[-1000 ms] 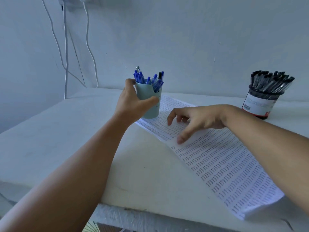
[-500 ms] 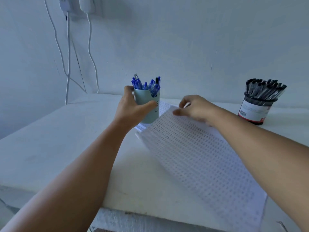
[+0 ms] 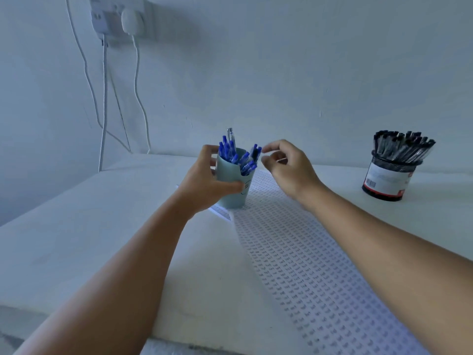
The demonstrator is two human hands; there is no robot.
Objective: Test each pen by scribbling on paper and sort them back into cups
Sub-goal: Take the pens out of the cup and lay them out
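Left hand (image 3: 204,183) grips the pale cup (image 3: 234,187) of blue pens (image 3: 236,156); right hand (image 3: 284,167), fingers loosely open, reaches from three o'clock, likely to pinch one pen for testing.

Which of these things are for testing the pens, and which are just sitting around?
For the job:
- light blue cup, held by the left hand
- blue pens in it
- printed paper
- black pens in the black holder
- right hand, reaching toward the blue pens

Just around:
- wall socket
- white cables
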